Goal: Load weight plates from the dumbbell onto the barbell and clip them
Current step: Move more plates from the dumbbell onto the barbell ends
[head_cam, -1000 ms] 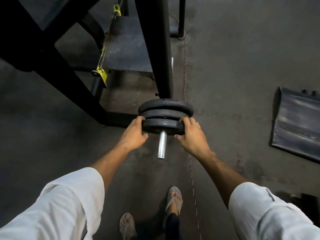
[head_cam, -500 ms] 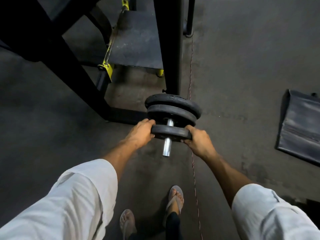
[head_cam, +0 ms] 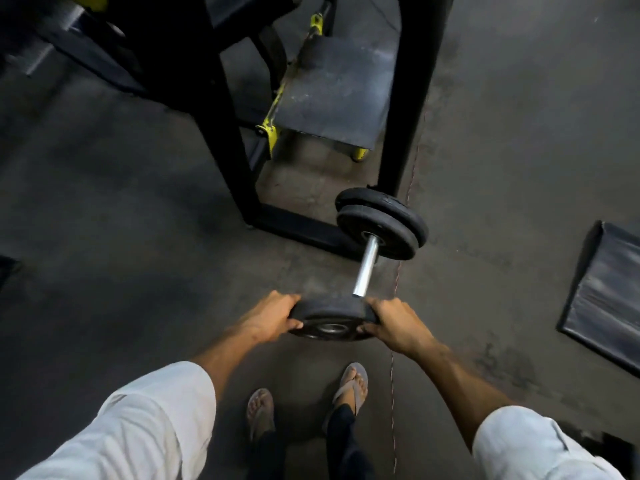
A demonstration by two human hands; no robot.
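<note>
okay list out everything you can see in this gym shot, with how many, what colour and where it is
held weight plate: one, black, off the bar, gripped at both sides, low centre
weight plates on dumbbell: two, black, side by side at the far end of the bar, on the floor
dumbbell bar: one, bare silver, its near end free just above the held plate
machine frame: one, black with yellow fittings, upper left to centre
footplate: one, dark grey, scuffed, inside the frame
mat: one, black, on the floor at the right edge
floor: dark grey
sandals: two, grey, bottom centre
sleeves: two, white, bottom corners
left hand: grips the plate's left rim
right hand: grips the plate's right rim
</note>
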